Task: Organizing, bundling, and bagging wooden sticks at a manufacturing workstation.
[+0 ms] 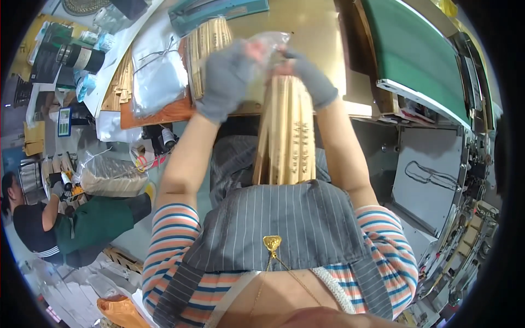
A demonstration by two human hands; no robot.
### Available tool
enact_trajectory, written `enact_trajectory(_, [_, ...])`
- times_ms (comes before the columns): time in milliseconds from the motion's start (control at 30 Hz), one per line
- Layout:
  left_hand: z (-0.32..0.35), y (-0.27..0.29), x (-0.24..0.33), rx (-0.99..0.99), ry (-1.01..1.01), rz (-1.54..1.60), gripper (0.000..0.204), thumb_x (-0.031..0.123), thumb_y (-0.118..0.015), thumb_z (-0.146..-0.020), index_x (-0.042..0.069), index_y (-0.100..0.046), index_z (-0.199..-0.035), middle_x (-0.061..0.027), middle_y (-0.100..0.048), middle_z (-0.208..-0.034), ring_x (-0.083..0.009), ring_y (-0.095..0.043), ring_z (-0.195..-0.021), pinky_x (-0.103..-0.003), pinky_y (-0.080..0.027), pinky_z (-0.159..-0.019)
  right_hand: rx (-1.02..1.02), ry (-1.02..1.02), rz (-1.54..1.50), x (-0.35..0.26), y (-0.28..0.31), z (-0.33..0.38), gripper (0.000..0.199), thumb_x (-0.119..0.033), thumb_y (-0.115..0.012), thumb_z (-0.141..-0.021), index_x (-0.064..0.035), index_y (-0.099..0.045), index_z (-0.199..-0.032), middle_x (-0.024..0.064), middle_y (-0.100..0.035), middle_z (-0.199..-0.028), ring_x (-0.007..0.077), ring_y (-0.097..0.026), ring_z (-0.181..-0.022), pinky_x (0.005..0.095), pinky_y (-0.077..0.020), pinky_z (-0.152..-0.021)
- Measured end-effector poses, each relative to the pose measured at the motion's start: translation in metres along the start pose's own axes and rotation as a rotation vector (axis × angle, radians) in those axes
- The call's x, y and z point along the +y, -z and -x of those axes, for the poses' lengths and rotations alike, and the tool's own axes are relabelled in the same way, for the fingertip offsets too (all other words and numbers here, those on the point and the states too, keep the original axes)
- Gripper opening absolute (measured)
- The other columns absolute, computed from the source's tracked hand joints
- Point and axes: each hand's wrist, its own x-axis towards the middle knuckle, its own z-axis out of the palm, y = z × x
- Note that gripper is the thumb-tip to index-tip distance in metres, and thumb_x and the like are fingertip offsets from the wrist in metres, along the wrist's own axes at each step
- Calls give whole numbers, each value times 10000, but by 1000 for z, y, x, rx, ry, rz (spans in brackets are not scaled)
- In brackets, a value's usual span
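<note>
A bundle of long flat bamboo strips [286,131] with dark written marks stands between my forearms, its lower end against my apron and its upper end at the table's edge. My left hand [227,79], in a grey fingerless glove, is closed on a crumpled clear plastic bag [273,39] above the bundle; its fingertips are blurred. At the bundle's top end, my right hand [310,77], gloved the same way, has its fingers curled in. Motion smears what lies between them. A second bundle of strips [210,35] lies on the table beyond my left hand.
A tied stack of clear plastic bags [159,74] lies left on an orange board [136,116], beside loose strips [121,82]. A blue metal tray [219,12] is at the back. To the right stands a green-topped surface [418,54]. Another person [71,227] sits at far left.
</note>
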Motion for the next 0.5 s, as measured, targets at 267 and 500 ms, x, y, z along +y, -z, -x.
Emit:
enact_trajectory(267, [2, -28, 12, -197, -390, -215, 231, 200, -538, -880, 23, -613, -752, -59, -537, -595, -97, -532, -564, -293, -391, -499, 65, 96, -114, 28, 5, -11, 278, -186, -526, -858, 9, -564, -1052, 60, -621, -826, 123, -592, -749, 241, -479, -682])
enact_trajectory(500, [76, -28, -22, 297, -78, -146, 350, 219, -529, -889, 10, -445, -622, -131, -394, -535, -253, -364, -460, -332, -309, -470, 56, -150, -543, 22, -36, 37, 452, -418, -497, -906, -18, -552, -1110, 45, -623, -969, 142, -597, -872, 274, -491, -774])
